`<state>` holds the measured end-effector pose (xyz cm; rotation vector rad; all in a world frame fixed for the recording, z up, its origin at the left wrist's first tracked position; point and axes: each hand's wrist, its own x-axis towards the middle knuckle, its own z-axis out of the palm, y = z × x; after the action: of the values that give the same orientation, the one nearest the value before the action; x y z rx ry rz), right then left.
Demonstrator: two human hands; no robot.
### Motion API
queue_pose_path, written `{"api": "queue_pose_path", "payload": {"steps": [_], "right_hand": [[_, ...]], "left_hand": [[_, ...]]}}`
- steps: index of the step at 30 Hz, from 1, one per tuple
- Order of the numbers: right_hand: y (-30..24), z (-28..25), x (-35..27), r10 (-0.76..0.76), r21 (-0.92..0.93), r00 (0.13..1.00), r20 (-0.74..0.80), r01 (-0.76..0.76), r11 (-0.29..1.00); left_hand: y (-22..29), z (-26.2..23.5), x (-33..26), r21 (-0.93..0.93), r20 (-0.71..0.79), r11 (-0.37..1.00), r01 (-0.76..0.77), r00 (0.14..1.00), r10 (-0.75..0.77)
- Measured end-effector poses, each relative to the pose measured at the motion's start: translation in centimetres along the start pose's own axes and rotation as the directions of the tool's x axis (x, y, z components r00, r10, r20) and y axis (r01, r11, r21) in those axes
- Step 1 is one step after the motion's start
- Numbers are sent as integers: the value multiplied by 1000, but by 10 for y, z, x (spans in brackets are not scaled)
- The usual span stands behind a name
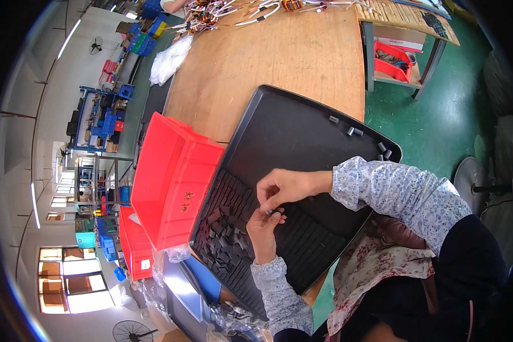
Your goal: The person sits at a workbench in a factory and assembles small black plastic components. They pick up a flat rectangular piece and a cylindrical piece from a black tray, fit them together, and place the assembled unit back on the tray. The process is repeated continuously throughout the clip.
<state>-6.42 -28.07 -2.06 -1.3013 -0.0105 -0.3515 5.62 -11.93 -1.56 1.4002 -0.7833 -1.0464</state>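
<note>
My left hand (262,232) and my right hand (288,187) meet over a large black tray (279,125), fingertips pinched close together. Between the left fingertips a small dark piece (278,211) shows in part; its shape is mostly hidden. The right thumb and forefinger are closed just above it, and whether they grip anything is hidden. Under and beside my hands lie many small black block-like pieces (233,188), partly in neat rows. A jumbled heap of loose pieces (225,231) lies left of my left hand. Several small grey cylinders (351,131) rest along the tray's far right side.
A red plastic bin (174,176) stands against the tray's left side, with another red bin (135,242) below it. The tray rests on a wooden table (279,51) with wire bundles (205,17) at its far end. A side bench (404,23) holds a red tray (391,62) underneath.
</note>
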Motion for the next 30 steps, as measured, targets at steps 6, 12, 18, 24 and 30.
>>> {"api": "queue_pose_path", "payload": {"steps": [6, 12, 18, 24, 30], "right_hand": [[-10, 1, -1, -55, -215, 990, -128, 27, 976], [-10, -9, 1, -161, -437, 987, -22, 136, 889], [-4, -7, 2, -328, -593, 929, 172, 364, 718], [1, -17, 4, -227, -640, 957, -181, 61, 766], [16, -13, 2, -145, -653, 988, -50, 78, 753]], "left_hand": [[0, -1, -1, -30, -17, 999, -19, 1000, 18], [5, 3, -2, 16, -26, 1000, 8, 1000, -8], [0, -2, 0, -16, 4, 1000, -22, 1000, 22], [23, -2, 8, 48, -84, 998, -41, 995, 45], [51, -10, 61, 515, -98, 836, -189, 956, 277]]}}
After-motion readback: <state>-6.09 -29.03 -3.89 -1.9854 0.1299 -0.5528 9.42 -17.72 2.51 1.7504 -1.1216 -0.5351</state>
